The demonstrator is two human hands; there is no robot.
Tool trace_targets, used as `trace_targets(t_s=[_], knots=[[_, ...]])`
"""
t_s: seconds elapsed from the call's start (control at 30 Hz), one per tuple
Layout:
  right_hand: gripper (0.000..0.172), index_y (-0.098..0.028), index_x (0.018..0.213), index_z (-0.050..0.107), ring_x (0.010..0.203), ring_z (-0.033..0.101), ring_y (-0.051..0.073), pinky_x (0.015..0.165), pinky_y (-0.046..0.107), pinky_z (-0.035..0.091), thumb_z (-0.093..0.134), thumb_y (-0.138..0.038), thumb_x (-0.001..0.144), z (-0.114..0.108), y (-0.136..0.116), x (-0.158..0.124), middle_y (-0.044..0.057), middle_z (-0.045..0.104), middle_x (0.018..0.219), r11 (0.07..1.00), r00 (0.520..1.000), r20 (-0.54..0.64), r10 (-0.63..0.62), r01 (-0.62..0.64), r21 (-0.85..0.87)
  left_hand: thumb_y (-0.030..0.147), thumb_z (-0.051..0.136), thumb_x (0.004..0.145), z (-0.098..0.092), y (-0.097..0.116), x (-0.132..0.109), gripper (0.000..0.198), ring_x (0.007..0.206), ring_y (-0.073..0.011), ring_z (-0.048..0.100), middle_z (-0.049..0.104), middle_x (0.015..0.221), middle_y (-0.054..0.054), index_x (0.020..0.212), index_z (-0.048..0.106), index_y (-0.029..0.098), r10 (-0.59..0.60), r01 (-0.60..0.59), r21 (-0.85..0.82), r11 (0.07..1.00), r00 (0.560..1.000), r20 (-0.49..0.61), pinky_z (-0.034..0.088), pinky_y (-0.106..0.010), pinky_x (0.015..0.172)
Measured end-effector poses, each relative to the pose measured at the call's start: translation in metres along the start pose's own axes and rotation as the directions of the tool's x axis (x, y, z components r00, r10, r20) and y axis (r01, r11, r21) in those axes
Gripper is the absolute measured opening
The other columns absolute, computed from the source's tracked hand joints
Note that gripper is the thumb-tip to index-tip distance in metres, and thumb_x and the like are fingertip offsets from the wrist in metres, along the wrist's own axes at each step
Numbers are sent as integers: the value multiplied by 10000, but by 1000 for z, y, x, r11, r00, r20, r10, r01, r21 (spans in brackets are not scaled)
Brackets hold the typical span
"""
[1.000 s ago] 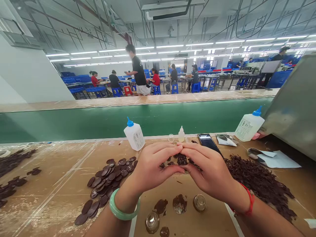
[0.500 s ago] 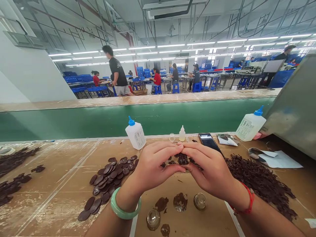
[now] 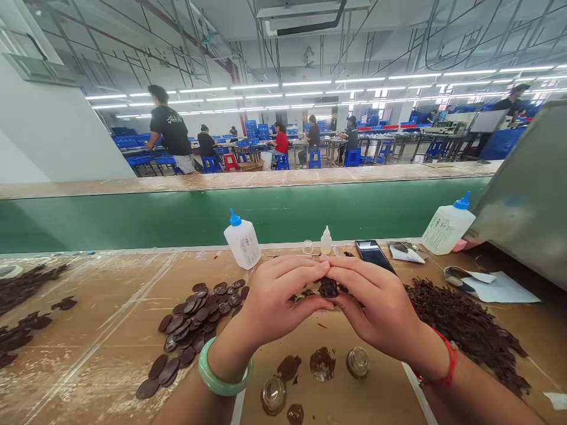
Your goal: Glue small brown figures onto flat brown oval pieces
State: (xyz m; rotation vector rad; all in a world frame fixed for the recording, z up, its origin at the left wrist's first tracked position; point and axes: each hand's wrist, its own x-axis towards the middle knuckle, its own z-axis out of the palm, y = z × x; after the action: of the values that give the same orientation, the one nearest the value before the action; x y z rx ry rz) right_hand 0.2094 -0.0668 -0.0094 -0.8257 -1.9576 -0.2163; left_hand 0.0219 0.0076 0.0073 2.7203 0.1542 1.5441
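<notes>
My left hand [image 3: 283, 293] and my right hand [image 3: 371, 295] meet at the fingertips above the middle of the bench. Between them they pinch a small dark brown piece [image 3: 328, 287] with a rough, glossy surface; fingers hide part of it. Left of my left hand lies a heap of flat dark brown oval discs [image 3: 195, 319]. To the right of my right hand spreads a pile of dark brown curly pieces [image 3: 465, 330]. Below both hands, a small clear glass dish [image 3: 274, 394] and another glass dish [image 3: 357, 362] sit among brown smears [image 3: 322, 363] on the board.
Behind my hands stand a white bottle with blue nozzle [image 3: 243, 243], a small dropper bottle [image 3: 326, 241] and a phone [image 3: 374, 257]. A second blue-nozzled bottle [image 3: 448, 229] is at right, near white paper [image 3: 505, 286]. A green panel [image 3: 133, 221] borders the bench; people work beyond.
My hands keep nearly the same pose, with the dark piece tilted slightly between the fingertips. In the background, a person in a black shirt has moved left.
</notes>
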Motion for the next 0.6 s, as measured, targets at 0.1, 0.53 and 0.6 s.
trace_targets(t_s=[0.1, 0.53, 0.6], knots=[[295, -111, 1218, 594, 1218, 550, 142, 1078, 255, 447, 497, -37, 949, 0, 0, 0, 94, 603, 1284, 1000, 1000, 3, 2, -2, 8, 393, 785, 810, 0, -1, -1, 359, 908, -209, 728, 750, 963, -88, 1048, 677, 147, -5, 5, 1, 1000, 1000, 1, 613, -295, 815], [359, -175, 1233, 594, 1192, 578, 198, 1014, 353, 512, 482, -36, 921, 1, 4, -1, 103, 614, 1274, 997, 998, 41, 53, -55, 53, 404, 790, 804, 0, 4, -1, 328, 891, -215, 734, 753, 963, -86, 1005, 692, 164, -84, 84, 23, 996, 996, 26, 619, -309, 804], [361, -187, 1237, 591, 1183, 584, 202, 999, 365, 523, 479, -45, 925, 0, 3, -1, 102, 616, 1271, 996, 997, 50, 58, -61, 59, 404, 789, 805, 0, 4, -1, 334, 896, -217, 733, 752, 972, -90, 1012, 690, 161, -84, 83, 20, 996, 996, 26, 619, -312, 809]])
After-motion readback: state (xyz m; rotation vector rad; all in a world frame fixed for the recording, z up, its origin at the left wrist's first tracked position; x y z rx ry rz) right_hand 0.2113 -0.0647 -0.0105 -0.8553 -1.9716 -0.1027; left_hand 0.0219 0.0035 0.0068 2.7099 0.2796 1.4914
